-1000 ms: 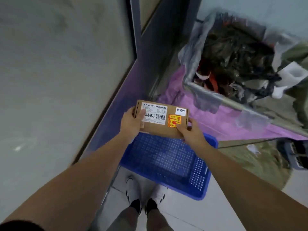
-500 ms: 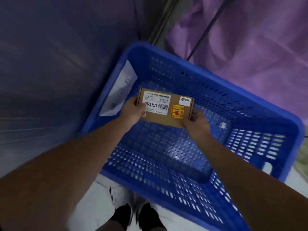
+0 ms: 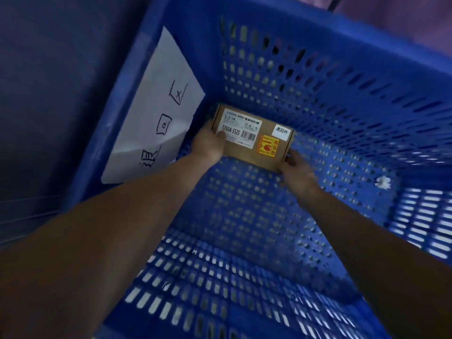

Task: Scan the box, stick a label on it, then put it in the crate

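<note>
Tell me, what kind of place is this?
Probably a warehouse or parcel-sorting spot. Two hands hold a cardboard box with a barcode label inside a big blue crate that has a handwritten paper sign.

This looks like a warehouse or returns-sorting area. A big perforated blue plastic crate (image 3: 342, 99) fills the view; taped to its left wall is a handwritten paper sign (image 3: 156, 113) (Chinese characters), and inside it sits a barcoded cardboard box (image 3: 252, 137).

A white paper sheet (image 3: 156, 113) with handwritten black characters sits beside a dark wall (image 3: 56, 81).
</note>
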The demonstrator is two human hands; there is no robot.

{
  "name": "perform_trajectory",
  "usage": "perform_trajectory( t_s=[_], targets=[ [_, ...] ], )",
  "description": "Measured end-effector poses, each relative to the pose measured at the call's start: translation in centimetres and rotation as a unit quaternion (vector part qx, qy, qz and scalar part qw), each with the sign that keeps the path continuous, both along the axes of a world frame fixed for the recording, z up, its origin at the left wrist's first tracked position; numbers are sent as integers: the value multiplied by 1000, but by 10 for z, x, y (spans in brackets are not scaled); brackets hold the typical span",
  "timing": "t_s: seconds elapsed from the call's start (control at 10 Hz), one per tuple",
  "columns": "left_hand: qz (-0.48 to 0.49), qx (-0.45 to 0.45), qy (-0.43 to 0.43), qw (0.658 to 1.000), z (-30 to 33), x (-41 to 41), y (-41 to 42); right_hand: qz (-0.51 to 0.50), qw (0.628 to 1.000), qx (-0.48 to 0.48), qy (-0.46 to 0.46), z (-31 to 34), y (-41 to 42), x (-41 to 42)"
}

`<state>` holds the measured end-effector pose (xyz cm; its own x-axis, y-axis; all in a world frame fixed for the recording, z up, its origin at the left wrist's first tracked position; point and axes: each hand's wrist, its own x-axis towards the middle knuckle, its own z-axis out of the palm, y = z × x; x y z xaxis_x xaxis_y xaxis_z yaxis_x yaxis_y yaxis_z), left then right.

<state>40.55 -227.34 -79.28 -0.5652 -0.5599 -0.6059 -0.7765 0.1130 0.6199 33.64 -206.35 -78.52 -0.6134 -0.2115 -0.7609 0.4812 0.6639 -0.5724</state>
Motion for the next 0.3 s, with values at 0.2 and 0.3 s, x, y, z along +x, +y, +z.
perform_trajectory(
  t_s=[0.2,0.3],
  targets=[
    [-123,-5,4,992,94,16,3,105,991,81,-9,98,26,9],
    [-257,-46,-43,964,162,22,10,164,981,85,52,176,43,11]
  ],
)
